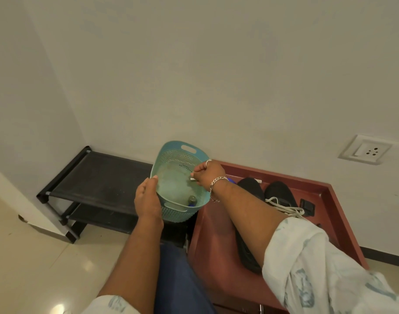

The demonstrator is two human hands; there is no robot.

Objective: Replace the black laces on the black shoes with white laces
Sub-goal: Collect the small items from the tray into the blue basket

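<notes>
Two black shoes (279, 192) lie on the red-brown table (218, 252), partly hidden by my right forearm. A white lace (286, 208) lies tangled across the right-hand shoe. A teal plastic basket (169, 155) is tilted toward me, standing on the right end of the rack beside the table's left edge. My left hand (147, 198) holds its near left rim. My right hand (208, 173) reaches over the basket's right rim, fingers curled round a small white object (192, 179); what it is cannot be told. A small bottle (192, 200) lies in the basket's bottom.
A black two-tier shoe rack (98, 175) stands against the wall at the left. A wall socket (366, 150) is at the right. A small black object (307, 206) lies on the table beside the shoes. Pale tiled floor (42, 257) spreads lower left.
</notes>
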